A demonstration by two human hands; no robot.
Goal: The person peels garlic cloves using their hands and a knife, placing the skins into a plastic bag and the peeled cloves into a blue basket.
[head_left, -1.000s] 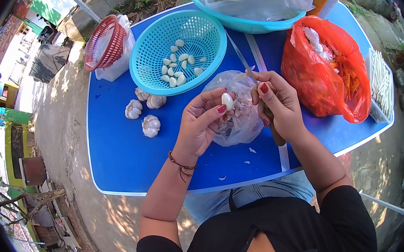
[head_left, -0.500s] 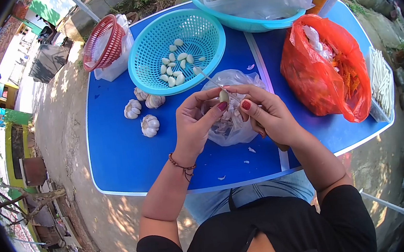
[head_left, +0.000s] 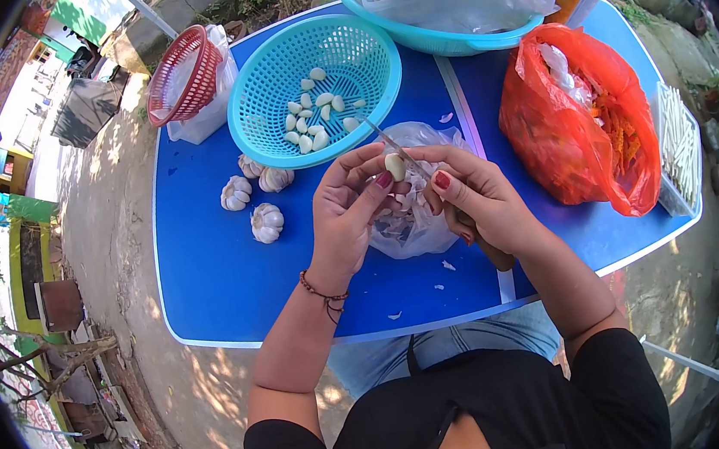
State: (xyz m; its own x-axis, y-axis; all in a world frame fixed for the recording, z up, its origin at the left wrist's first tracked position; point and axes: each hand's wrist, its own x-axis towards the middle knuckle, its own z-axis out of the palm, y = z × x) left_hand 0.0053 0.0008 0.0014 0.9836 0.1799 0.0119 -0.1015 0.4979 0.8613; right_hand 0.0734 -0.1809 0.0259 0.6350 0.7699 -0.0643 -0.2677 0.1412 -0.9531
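Note:
My left hand (head_left: 347, 198) pinches a pale garlic clove (head_left: 395, 167) between thumb and fingers. Close beside it, my right hand (head_left: 480, 196) is closed round a knife (head_left: 388, 141); the blade slants up and left past the clove, and its brown handle shows below the palm. Under both hands lies a clear plastic bag (head_left: 396, 243) with papery garlic skins in it. Beyond them, a turquoise basket (head_left: 254, 74) holds several peeled cloves. Whole garlic bulbs (head_left: 267, 224) rest on the blue table to the left of my left hand.
On the right stand a red plastic bag (head_left: 543, 155) and a tub of white sticks (head_left: 678, 142). A red basket (head_left: 205, 76) sits in a clear container at back left. Another turquoise basin (head_left: 446, 43) carries plastic boxes. Skin scraps dot the blue table (head_left: 219, 298).
The clove has turned in my left fingers and shows a paler side. My right hand has shifted slightly, and the knife blade now lies more steeply beside the clove.

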